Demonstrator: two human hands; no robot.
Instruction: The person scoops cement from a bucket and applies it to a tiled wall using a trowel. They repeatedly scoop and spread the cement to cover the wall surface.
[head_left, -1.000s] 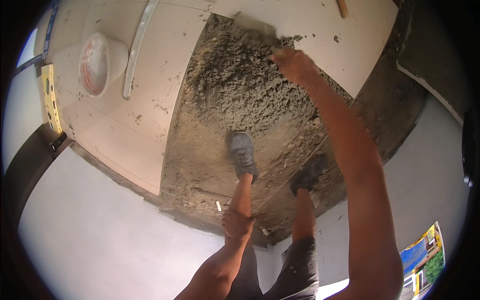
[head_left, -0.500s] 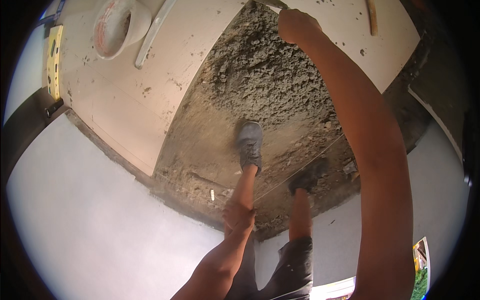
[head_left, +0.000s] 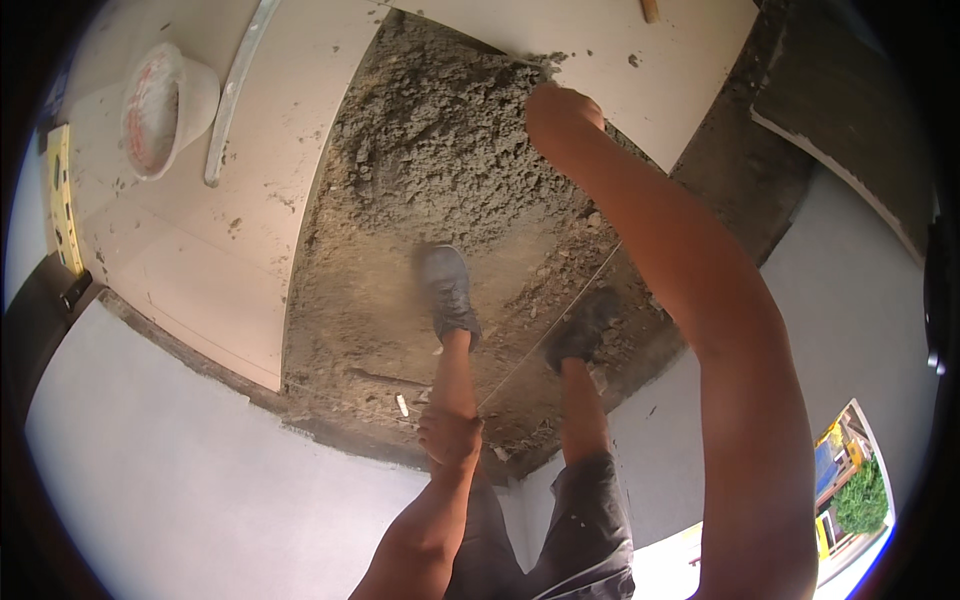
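My right hand (head_left: 565, 115) is closed at the far edge of the grey mortar bed (head_left: 450, 130), beside the corner of a large cream tile (head_left: 640, 90). A trowel is in its grip, mostly hidden by the fist. My left hand (head_left: 450, 437) is wrapped round my left lower leg (head_left: 455, 375). The mortar is rough and lumpy, spread in the gap between cream tiles. My dark shoes stand on the sandy ground on the near side of it.
A white bucket (head_left: 180, 110) and a long metal straightedge (head_left: 235, 100) lie on the left tiles (head_left: 190, 240). A yellow level (head_left: 62, 200) is at the far left. A taut string (head_left: 560, 320) crosses low near my feet. White walls (head_left: 220, 440) meet behind me.
The view has shifted, so the bucket, tiles and mortar sit further left. My right hand has come nearer along the mortar's far edge. My left hand keeps its hold on my leg.
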